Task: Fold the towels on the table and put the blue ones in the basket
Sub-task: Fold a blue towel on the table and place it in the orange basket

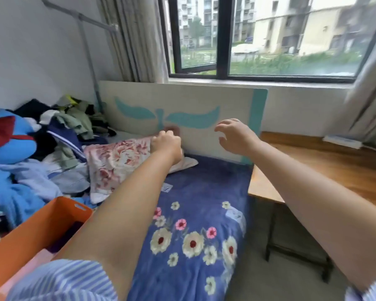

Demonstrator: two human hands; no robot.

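The left hand [165, 141] was curled tight, its fingers pinching the far edge of the pink floral towel [115, 164] near the painted board [182, 109]. The right hand [234, 136] hung apart in the air, fingers spread and loosely bent, holding nothing. The blue flowered towel [195, 224] lay flat under both forearms; the orange basket [37, 231] stood just beside it on the left. With only one corner held, the pink towel would likely sag and fold crooked — or drag into the heap of clothes [41, 144] beside it — unless the right hand took the other corner.
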